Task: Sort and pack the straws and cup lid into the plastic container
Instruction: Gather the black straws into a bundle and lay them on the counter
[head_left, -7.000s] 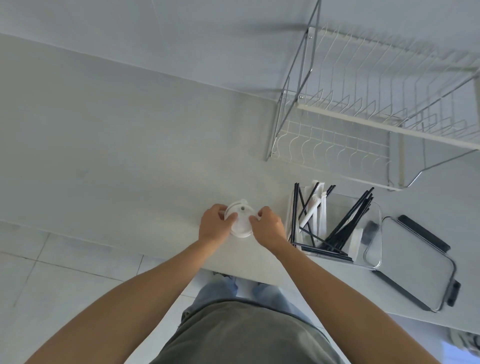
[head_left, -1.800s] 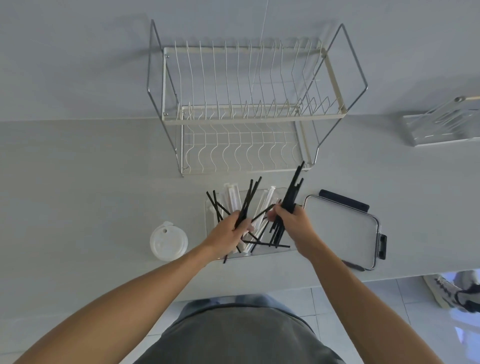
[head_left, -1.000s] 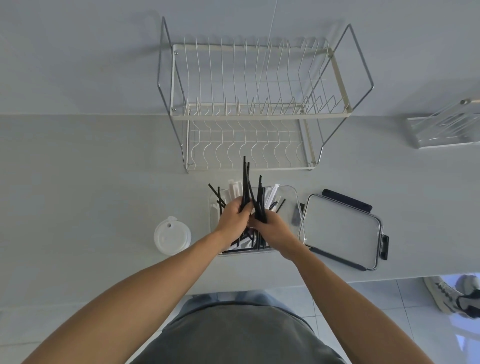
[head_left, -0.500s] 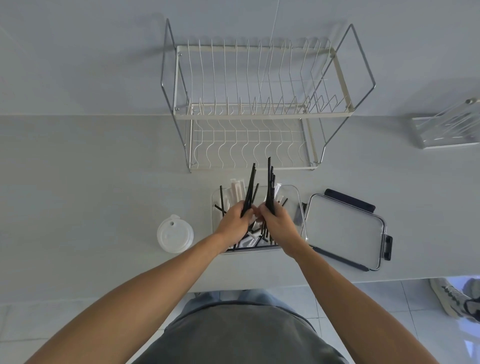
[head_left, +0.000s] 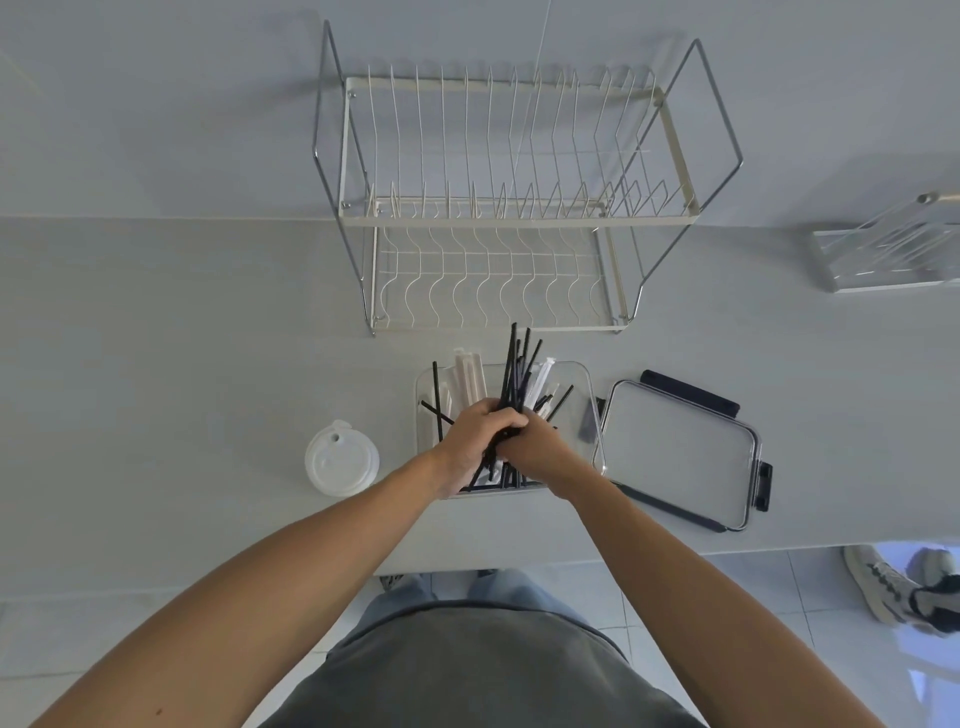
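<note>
A clear plastic container (head_left: 592, 395) stands on the grey counter in front of me. A bundle of black straws (head_left: 517, 364) sticks up out of it, and both hands grip it low down. My left hand (head_left: 475, 441) wraps the bundle from the left. My right hand (head_left: 535, 449) closes on it from the right, touching the left. Paper-wrapped white straws (head_left: 467, 376) lie in the container's back half. A white cup lid (head_left: 341, 460) rests flat on the counter, left of the container.
The container's clear cover (head_left: 680, 447) with dark clips lies to the right. A two-tier wire dish rack (head_left: 498, 208) stands behind. A metal holder (head_left: 888, 249) sits at the far right. The counter's front edge runs just below the container. Someone's shoes (head_left: 904, 592) are on the floor.
My two hands have come together and merged the black straws into one bundle. The bundle now leans a little to the right inside the container.
</note>
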